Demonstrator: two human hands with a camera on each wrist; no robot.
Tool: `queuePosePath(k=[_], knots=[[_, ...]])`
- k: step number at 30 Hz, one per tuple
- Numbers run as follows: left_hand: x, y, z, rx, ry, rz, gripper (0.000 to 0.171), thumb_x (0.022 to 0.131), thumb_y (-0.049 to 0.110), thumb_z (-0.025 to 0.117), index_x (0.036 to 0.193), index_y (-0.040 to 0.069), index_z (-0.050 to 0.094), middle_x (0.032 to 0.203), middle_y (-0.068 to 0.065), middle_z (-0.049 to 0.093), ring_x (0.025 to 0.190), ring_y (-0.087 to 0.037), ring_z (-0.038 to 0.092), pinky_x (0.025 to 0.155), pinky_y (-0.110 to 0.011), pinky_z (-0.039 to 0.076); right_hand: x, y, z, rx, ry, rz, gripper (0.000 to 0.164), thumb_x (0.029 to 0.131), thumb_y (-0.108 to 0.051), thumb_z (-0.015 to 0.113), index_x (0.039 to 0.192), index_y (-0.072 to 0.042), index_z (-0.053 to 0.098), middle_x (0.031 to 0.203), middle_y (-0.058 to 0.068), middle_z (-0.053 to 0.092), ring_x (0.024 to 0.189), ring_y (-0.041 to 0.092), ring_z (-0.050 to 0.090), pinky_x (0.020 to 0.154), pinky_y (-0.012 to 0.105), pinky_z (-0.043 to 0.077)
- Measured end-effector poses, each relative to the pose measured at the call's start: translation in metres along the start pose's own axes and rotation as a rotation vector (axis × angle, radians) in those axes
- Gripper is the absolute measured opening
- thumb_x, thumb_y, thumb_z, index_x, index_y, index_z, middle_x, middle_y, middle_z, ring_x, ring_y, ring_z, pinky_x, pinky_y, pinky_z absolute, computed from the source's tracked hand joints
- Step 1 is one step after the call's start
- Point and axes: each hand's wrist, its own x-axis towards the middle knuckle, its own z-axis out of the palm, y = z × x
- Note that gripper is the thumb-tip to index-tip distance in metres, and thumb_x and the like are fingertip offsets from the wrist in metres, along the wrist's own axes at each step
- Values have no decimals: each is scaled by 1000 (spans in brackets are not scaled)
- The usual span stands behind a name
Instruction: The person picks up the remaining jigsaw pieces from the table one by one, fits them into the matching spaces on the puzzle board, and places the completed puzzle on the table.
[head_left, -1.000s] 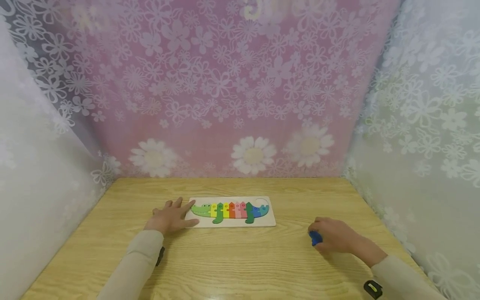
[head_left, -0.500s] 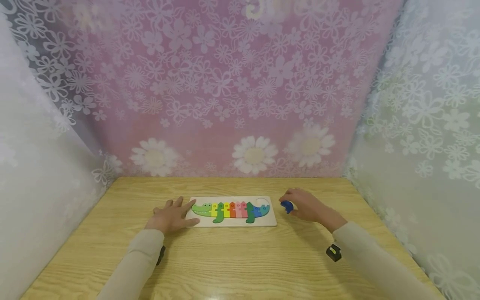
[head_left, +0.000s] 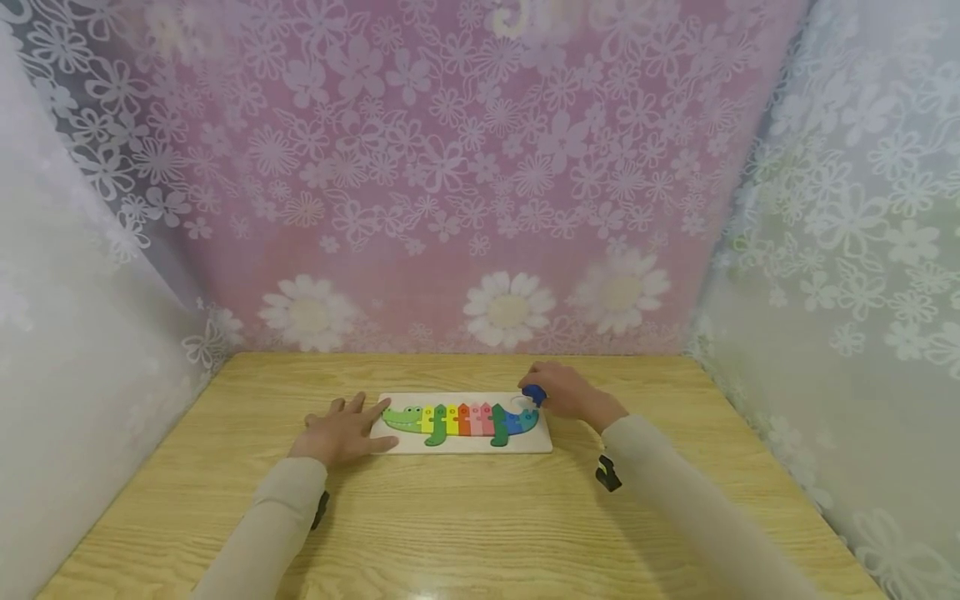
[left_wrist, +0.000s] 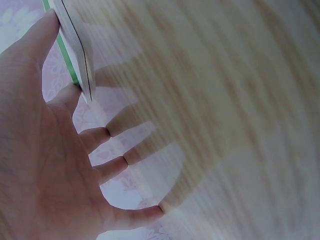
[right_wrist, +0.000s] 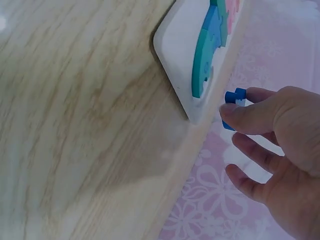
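A pale crocodile puzzle board point(head_left: 461, 448) lies flat on the table, its coloured pieces set in a row from green head to blue-green tail. At the tail's upper end a curled outline of bare board shows. My left hand point(head_left: 341, 435) is spread at the board's left end; in the left wrist view its thumb point(left_wrist: 42, 37) touches the board's edge and other fingertips rest on the table. Above the board's right end, my right hand point(head_left: 573, 393) pinches a dark blue puzzle piece point(head_left: 534, 394) between thumb and forefinger. The right wrist view shows that piece point(right_wrist: 228, 120) held clear of the board.
The wood-grain table point(head_left: 450, 525) runs back to a pink flowered curtain point(head_left: 412, 208). Pale flowered cloth hangs at the left point(head_left: 67, 333) and right point(head_left: 847, 292) sides. A dark wrist device point(head_left: 608, 473) sits under the right forearm.
My right hand has carried the blue puzzle piece leftward and away from me, from the right of the table to above the board's tail end. The left hand and the board have stayed put.
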Motion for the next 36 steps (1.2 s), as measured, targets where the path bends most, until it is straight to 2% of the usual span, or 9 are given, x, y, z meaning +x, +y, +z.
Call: queuePosePath(k=[6,13,21,27,36], knots=[[2,0,1,-2,-8,-3,92,93,81,45,166,29,24,170,-25,22,151,-61,21,98,-92,23,9,-3,10,-13,-20,27,37,88,4,77,124,-7,74,121,15,70,114,39,65,97,55,56],[2,0,-1,-8,-9,-6,92,92,81,46,166,29,25,170,-26,22,151,-61,21,98,-93,23,14,-5,16,15,-33,49,37,90,9,71,123,-8,75,121,14,70,113,40,64,93,59,56],[0,0,-1,-7,-2,-2,92,92,81,47,166,28,26,169,-26,23,151,-61,22,96,-92,25,13,-7,19,41,-28,30,36,94,11,65,122,-8,75,120,13,71,108,37,64,90,56,57],[1,0,0,-10,3,-4,92,92,80,47,166,29,26,169,-26,23,150,-62,22,97,-93,23,14,-4,22,60,-35,3,37,92,12,64,122,-7,75,119,13,72,107,33,63,97,51,55],[2,-1,2,-12,4,-11,91,92,82,46,165,32,26,170,-24,22,152,-60,22,98,-92,24,11,-3,21,144,-45,34,34,93,11,66,120,-7,77,121,14,72,111,34,63,101,54,53]])
